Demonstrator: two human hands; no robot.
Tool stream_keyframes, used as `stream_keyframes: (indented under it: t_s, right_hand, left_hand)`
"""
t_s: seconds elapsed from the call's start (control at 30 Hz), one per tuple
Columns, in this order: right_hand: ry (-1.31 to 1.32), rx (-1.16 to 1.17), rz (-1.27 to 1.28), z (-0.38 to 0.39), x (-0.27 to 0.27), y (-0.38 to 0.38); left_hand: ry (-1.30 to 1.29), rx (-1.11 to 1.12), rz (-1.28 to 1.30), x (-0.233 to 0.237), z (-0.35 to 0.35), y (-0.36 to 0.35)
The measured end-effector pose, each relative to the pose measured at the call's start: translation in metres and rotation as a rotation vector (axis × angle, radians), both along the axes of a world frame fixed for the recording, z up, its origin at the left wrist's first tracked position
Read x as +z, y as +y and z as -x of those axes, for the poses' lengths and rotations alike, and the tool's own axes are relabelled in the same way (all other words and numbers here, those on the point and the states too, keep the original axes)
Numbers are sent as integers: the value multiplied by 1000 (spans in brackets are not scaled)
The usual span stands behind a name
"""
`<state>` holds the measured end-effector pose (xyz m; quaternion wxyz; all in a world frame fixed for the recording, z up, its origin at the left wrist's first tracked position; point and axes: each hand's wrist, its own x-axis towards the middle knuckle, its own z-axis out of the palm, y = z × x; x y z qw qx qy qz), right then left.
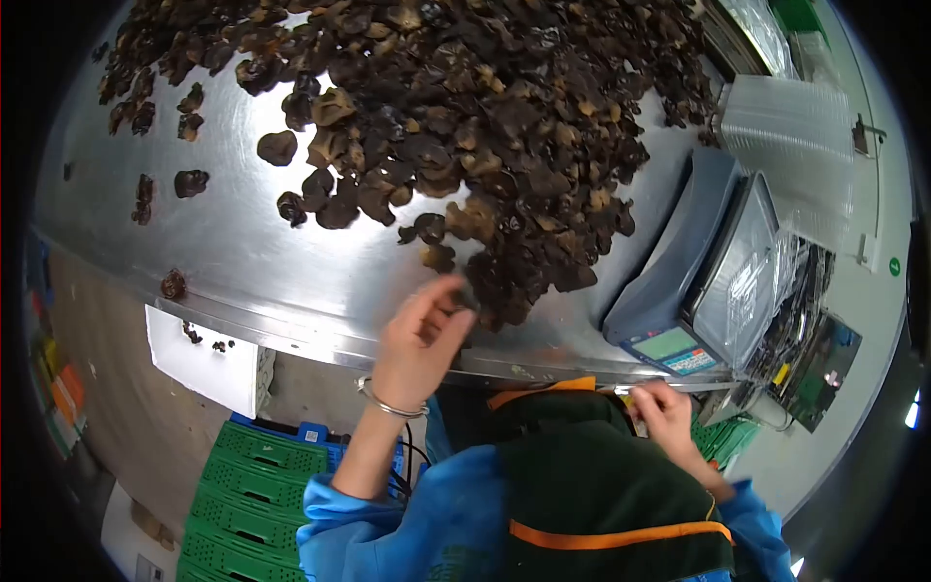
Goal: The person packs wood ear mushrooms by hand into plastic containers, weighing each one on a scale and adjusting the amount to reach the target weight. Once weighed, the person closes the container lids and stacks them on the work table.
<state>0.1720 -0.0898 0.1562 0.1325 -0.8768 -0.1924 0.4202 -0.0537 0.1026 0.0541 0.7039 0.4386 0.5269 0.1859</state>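
Note:
A large heap of dark brown, curled, mushroom-like pieces [514, 126] covers much of the metal table [233, 242]. My left hand [427, 325], with a bracelet at the wrist, is over the table's near edge by the heap's lower end. Its thumb and fingers pinch a small dark piece [465, 297]. My right hand [663, 412] is at the table's near edge, below the scale [669, 351], with its fingers curled; whatever may be inside them is hidden. Several loose pieces [191, 183] lie apart on the left side of the table.
The scale, with a clear-covered tray [742, 281], stands at the right beside a grey tray [679, 233]. Stacked clear plastic containers [786, 145] are behind it. Below the table are a white box [204, 364] holding a few pieces and green crates [252, 485].

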Motion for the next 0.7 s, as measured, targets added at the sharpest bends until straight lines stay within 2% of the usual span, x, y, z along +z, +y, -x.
stream_keyframes:
  t_s: [0.03,0.07,0.1,0.13,0.2,0.23,0.27,0.37,0.4,0.47,0.5,0.57,0.6,0.67,0.7]
  right_hand:
    - [-178,66,116,-13,2,-49]
    - [-194,-154,220,-24,-4,-109]
    - [-247,-214,471,-20,-4,-149]
    - [-273,-201,619,-6,0,-170]
    - [-323,26,633,38,8,-178]
    - [-371,185,557,63,27,-158]
    - [-409,340,474,80,44,-128]
    - [-512,542,335,56,65,-78]
    - [-517,539,328,27,59,-86]
    - [677,625,484,-57,40,-102]
    - [671,662,449,-57,37,-73]
    - [458,232,654,-39,45,-9]
    - [459,266,622,-31,33,3]
    - [353,-106,-10,-13,13,17]
    - [261,-31,-85,0,6,32]
  left_hand:
    - [205,-108,-259,-1,7,-2]
    - [408,-216,-522,-2,15,-2]
    - [582,-306,-846,-13,23,-6]
    - [579,-312,-844,-10,22,-12]
    - [681,-641,-503,2,15,-29]
    - [641,-636,-613,-5,10,-40]
    - [637,-641,-619,-20,3,-50]
    - [405,-310,-852,-52,-28,-51]
    - [404,-307,-861,-48,-39,-40]
    - [174,-262,-797,-26,-51,-15]
    - [160,-227,-845,-18,-51,-7]
    - [199,-149,-948,-10,-36,18]
    - [212,-80,-1022,-11,-24,34]
    - [426,30,-1145,-22,11,78]
    - [517,114,-1061,-24,28,98]
